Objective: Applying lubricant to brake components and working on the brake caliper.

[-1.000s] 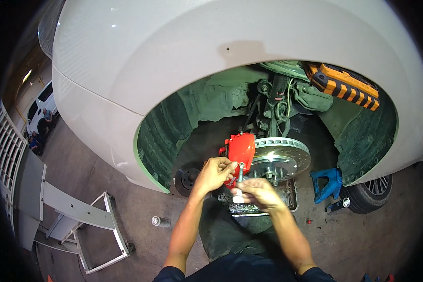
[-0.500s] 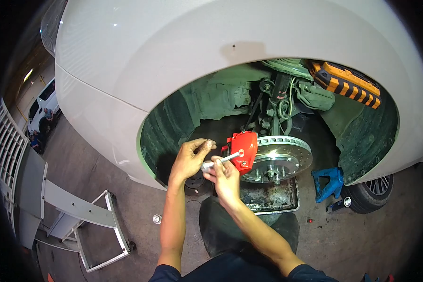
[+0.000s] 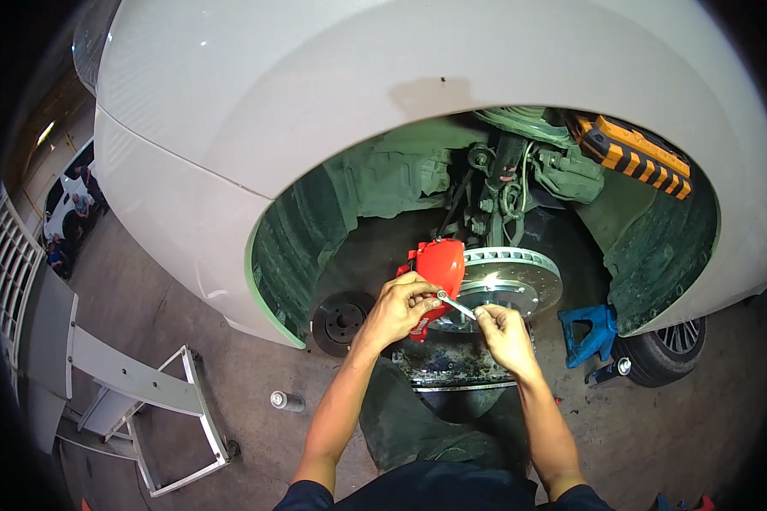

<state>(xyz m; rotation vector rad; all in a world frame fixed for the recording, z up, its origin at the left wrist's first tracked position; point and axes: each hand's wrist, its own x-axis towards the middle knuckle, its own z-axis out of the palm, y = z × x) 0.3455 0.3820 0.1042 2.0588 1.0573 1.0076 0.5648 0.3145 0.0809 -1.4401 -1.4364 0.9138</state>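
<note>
A small metal wrench spans the gap between my hands, in front of the red brake caliper. My right hand pinches its right end between thumb and fingers. The fingertips of my left hand close at the ring end, and the left hand hides part of the caliper. Beside the caliper is the drilled brake disc on its hub, inside the open wheel arch of a white car.
A wet metal tray lies below the disc. At right stand a blue jack stand, a spray can and a wheel. A dark disc, another can and a wheeled frame are left; an orange-black work light hangs above.
The wrench has swung away from the caliper's face and turned, its ring end now at my left fingers. My right hand moved rightward; my left moved right and slightly down.
</note>
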